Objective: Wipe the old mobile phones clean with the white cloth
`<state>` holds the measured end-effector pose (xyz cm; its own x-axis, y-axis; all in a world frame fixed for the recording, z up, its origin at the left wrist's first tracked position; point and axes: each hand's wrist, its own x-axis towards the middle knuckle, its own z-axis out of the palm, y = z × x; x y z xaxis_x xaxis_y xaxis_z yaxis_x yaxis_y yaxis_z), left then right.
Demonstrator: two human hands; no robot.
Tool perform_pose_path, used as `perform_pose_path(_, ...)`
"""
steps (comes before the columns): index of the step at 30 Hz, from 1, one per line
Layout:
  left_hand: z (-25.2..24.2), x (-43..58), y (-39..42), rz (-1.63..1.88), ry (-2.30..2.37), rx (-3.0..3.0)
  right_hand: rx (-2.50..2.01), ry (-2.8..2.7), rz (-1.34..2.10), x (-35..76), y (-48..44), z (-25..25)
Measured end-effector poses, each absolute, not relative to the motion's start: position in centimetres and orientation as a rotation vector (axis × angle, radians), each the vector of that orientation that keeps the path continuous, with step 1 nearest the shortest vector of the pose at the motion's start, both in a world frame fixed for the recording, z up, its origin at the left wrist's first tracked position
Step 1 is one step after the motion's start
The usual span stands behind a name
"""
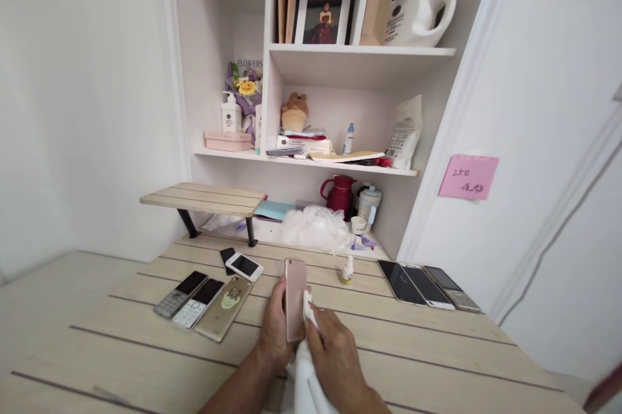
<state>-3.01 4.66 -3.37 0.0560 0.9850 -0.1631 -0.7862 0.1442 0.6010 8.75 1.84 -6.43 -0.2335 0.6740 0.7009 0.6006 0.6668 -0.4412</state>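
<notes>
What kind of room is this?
Probably someone's room at home: a wooden desk with phones set out, and shelves holding a framed photo and a plush toy.

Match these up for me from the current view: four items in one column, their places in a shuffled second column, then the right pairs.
Items:
1. rose-gold smartphone
2. white cloth
3. red vacuum jug
4. pink sticky note

Places:
A. stuck on the white panel
B. gripped in the right hand
C. beneath the lowest shelf
D. held upright in the left hand

Pairs: 1-D, 2-B, 3-C, 4-A
</notes>
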Motion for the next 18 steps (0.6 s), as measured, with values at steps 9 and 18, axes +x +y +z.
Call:
perform_pose_path(9,-3.1,-3.9,4.9,1.452,0.683,0.390,-0.929,-2.203,0.102,7.3,-0.2,-6.5)
perform_pose_path(18,-2.2,-3.3,4.3,1.365,0.582,0.426,-1.132,-2.053,0.014,9.7,2.4,-5.7)
